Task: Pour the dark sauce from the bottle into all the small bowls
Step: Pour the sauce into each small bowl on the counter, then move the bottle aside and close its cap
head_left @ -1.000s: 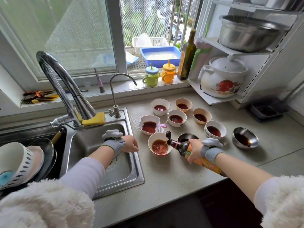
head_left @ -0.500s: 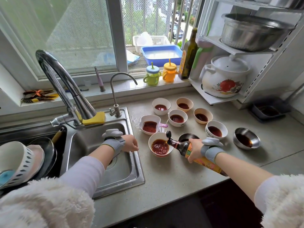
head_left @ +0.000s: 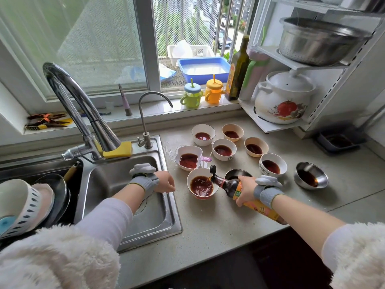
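Observation:
My right hand [head_left: 245, 187] grips a dark sauce bottle [head_left: 226, 184] with an orange label, tipped left so its mouth hangs over the nearest white bowl [head_left: 192, 196]. That bowl holds a pool of dark sauce. Behind it stand several small bowls with sauce in them, among them a white spouted one [head_left: 181, 151] and a white one [head_left: 280, 161] to the right. A steel bowl [head_left: 308, 171] with sauce sits at the far right; another steel bowl [head_left: 236, 173] is partly hidden behind the bottle. My left hand [head_left: 165, 181] rests curled on the sink rim, holding nothing.
A steel sink [head_left: 129, 205] with a tall faucet [head_left: 68, 97] lies to the left, dishes stacked beside it. The windowsill carries two sippy cups [head_left: 191, 97] and an oil bottle [head_left: 237, 69]. A white rack with a ceramic pot [head_left: 285, 101] stands at the back right.
The sauce pool in the nearest bowl has grown. Both hands and the bottle keep almost the same position.

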A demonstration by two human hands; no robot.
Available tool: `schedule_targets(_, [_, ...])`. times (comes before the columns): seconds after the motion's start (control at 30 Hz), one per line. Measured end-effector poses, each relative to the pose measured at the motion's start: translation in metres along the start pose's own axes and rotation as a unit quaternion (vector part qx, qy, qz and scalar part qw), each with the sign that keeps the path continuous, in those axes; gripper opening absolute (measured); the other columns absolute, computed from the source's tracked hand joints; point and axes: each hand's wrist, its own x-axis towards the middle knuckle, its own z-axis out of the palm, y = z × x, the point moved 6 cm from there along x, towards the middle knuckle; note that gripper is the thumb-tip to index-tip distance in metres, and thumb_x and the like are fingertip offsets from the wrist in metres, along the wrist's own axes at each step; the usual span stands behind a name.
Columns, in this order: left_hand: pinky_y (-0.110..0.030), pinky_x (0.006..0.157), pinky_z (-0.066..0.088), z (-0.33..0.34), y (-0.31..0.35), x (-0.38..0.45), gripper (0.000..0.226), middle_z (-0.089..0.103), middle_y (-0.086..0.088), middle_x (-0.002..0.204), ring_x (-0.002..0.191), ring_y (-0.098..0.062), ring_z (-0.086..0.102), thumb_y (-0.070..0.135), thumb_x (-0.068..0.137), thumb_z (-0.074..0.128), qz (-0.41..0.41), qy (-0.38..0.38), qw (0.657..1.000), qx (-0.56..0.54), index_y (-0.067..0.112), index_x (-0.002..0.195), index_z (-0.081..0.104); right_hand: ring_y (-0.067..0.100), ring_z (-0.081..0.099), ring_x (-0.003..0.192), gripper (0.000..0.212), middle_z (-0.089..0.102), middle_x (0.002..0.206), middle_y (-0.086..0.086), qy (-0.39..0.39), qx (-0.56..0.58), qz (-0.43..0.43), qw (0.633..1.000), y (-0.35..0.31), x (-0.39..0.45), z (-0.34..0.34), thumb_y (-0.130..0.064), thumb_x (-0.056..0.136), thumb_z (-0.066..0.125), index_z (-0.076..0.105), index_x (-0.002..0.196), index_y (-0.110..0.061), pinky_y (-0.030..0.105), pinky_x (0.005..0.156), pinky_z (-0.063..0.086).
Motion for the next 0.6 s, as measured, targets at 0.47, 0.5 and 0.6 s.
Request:
schedule_targets(0.47, [-0.026,0.093,0.051,-0.033,0.018,-0.017,0.031,0.069,-0.006,0.120,0.108,-0.018,0.065,0.026,0.093,0.057,0.022,0.117,0.991,-0.065,0.010,0.118,0.067,0.020,0.064,0.094,0.059,0.065,0.107,0.002,0.072,0.335,-0.084,0.936,-0.010,-0.022,0.004,-0.031,0.066,0.084,0.051,0.114,-0.021,0.031,0.077,0.050])
schedule_targets(0.5, [-0.026,0.092,0.051,-0.047,0.022,-0.021,0.030,0.070,-0.008,0.119,0.107,-0.019,0.065,0.023,0.092,0.058,0.032,0.166,0.981,-0.093,0.010,0.118,0.066,0.020,0.064,0.095,0.058,0.064,0.106,0.001,0.079,0.353,-0.090,0.928,-0.012,-0.024,0.004,-0.031,0.066,0.084,0.049,0.111,-0.021,0.033,0.079,0.052])
schedule_targets(0.6, [-0.031,0.094,0.053,-0.085,0.042,-0.038,0.035,0.070,-0.010,0.118,0.105,-0.020,0.067,0.017,0.088,0.064,0.094,0.248,0.943,-0.204,0.012,0.122,0.062,0.020,0.067,0.094,0.062,0.067,0.103,0.000,0.087,0.394,-0.123,0.907,-0.017,-0.027,0.004,-0.037,0.057,0.086,0.052,0.107,-0.021,0.044,0.088,0.056])
